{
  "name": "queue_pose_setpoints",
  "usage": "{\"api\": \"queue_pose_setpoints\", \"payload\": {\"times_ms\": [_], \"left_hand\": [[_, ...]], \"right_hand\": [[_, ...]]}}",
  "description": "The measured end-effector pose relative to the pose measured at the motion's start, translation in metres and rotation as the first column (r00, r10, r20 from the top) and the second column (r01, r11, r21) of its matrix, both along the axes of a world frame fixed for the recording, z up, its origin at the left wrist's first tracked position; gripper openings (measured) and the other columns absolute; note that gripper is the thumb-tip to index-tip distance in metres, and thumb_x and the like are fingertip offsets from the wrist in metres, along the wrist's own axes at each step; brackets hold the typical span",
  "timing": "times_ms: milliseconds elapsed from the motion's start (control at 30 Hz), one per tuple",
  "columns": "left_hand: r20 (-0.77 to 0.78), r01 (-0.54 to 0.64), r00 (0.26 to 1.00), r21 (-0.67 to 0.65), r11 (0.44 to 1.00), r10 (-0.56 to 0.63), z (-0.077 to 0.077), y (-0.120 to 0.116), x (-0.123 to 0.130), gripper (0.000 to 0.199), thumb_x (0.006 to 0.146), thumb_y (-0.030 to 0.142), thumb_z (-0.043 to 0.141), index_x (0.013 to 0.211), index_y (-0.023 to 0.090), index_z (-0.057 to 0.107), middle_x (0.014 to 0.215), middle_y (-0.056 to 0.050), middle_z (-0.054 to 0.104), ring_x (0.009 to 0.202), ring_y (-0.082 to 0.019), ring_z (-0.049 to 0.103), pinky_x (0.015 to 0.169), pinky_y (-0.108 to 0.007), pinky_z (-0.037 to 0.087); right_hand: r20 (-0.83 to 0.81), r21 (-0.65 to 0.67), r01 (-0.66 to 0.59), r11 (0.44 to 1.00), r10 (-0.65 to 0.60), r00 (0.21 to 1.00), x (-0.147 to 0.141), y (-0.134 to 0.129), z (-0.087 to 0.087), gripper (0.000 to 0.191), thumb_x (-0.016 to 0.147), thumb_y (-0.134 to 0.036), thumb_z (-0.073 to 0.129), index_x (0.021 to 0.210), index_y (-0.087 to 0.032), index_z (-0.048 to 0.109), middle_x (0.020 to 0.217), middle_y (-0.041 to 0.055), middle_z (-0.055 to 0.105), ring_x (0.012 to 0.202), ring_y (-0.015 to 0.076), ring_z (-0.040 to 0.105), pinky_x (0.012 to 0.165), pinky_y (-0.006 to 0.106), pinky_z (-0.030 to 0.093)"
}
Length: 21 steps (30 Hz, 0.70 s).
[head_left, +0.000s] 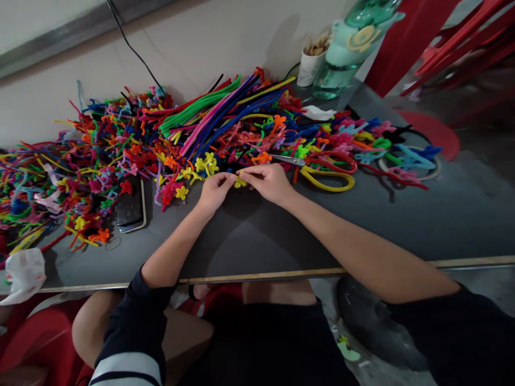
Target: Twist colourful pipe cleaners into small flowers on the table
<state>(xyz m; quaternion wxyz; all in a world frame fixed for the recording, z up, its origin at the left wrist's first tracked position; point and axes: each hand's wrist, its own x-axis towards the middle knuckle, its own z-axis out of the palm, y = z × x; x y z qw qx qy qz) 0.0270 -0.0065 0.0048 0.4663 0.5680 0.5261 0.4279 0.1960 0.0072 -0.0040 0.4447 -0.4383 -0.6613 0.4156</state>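
Observation:
My left hand (216,191) and my right hand (269,182) meet above the grey table, thumbs and fingertips pinched close together. Between them a yellow pipe-cleaner flower (240,182) shows, partly covered by the fingers. Both hands appear closed on it. Just behind my left hand lie more yellow pipe-cleaner flowers (210,162), with another yellow flower (182,193) to the left. Right of my right hand rest scissors (330,171) with red and yellow handles, blades pointing left. An orange pipe-cleaner flower (262,157) sits beside the blade tips.
A heap of coloured pipe-cleaner pieces (100,145) runs along the wall, with long straight pipe cleaners (201,110) on top. A phone (131,206) lies at left. A green water bottle (340,59) and a paper cup (310,63) stand at back right. White tissue (24,273) hangs near the front edge.

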Motion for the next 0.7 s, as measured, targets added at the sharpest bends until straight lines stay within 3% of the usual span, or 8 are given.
{"api": "queue_pose_setpoints", "payload": {"times_ms": [133,233,333,467,567,700], "left_hand": [[0.042,-0.092,0.995,-0.065,0.994,0.095,-0.0022,0.0002,0.0013,0.02,0.092,0.035,0.057,0.095,0.017,0.065,0.073,-0.001,0.068,0.058,-0.009,0.063,0.049,-0.019,0.042],[0.031,-0.054,0.998,-0.037,0.998,0.055,-0.0028,-0.0015,0.0018,0.031,0.088,0.042,0.062,0.107,0.017,0.063,0.075,-0.003,0.07,0.065,-0.013,0.069,0.047,-0.018,0.043],[0.013,-0.047,0.999,0.034,0.998,0.047,-0.0032,-0.0028,0.0016,0.03,0.084,0.038,0.067,0.105,0.017,0.066,0.082,-0.005,0.073,0.07,-0.015,0.07,0.049,-0.02,0.048],[-0.029,-0.117,0.992,0.117,0.986,0.121,-0.0033,-0.0031,0.001,0.019,0.085,0.03,0.064,0.097,0.017,0.07,0.087,-0.005,0.074,0.074,-0.014,0.07,0.058,-0.022,0.052],[-0.116,-0.142,0.98,0.183,0.973,0.164,-0.0029,-0.0042,0.0012,0.016,0.084,0.028,0.064,0.094,0.017,0.072,0.086,-0.005,0.075,0.075,-0.014,0.069,0.068,-0.025,0.054],[-0.258,-0.139,0.944,0.253,0.958,0.205,-0.0009,-0.0069,0.0015,0.012,0.083,0.025,0.064,0.086,0.018,0.073,0.08,-0.003,0.074,0.071,-0.014,0.067,0.07,-0.027,0.052]], "right_hand": [[-0.029,0.011,0.028,1.0,-0.028,0.999,0.0006,-0.0013,0.0039,0.031,0.08,-0.05,0.065,0.082,-0.021,0.077,0.074,0.0038,0.074,0.06,0.0167,0.067,0.053,0.03,0.054],[-0.111,-0.039,0.069,0.997,-0.073,0.991,-0.0007,-0.0017,0.0046,0.032,0.076,-0.05,0.07,0.083,-0.02,0.076,0.075,0.0046,0.073,0.059,0.0175,0.068,0.05,0.03,0.053],[-0.182,-0.108,0.068,0.992,-0.087,0.979,-0.0027,0.0,0.0029,0.034,0.072,-0.051,0.072,0.082,-0.019,0.074,0.07,0.0042,0.071,0.057,0.0175,0.066,0.046,0.028,0.05],[-0.19,-0.142,-0.012,0.99,-0.015,0.982,-0.0042,0.0014,0.0017,0.035,0.071,-0.051,0.072,0.082,-0.018,0.073,0.068,0.0036,0.069,0.054,0.0144,0.063,0.042,0.024,0.044],[-0.154,-0.117,-0.033,0.993,0.015,0.988,-0.0037,0.0005,0.0034,0.035,0.073,-0.052,0.07,0.081,-0.017,0.072,0.069,0.0036,0.069,0.05,0.0112,0.058,0.043,0.023,0.043],[-0.099,-0.055,-0.047,0.997,0.041,0.994,-0.002,-0.0011,0.0068,0.034,0.075,-0.051,0.07,0.077,-0.017,0.071,0.067,0.003,0.067,0.049,0.0102,0.056,0.049,0.025,0.046]]}}
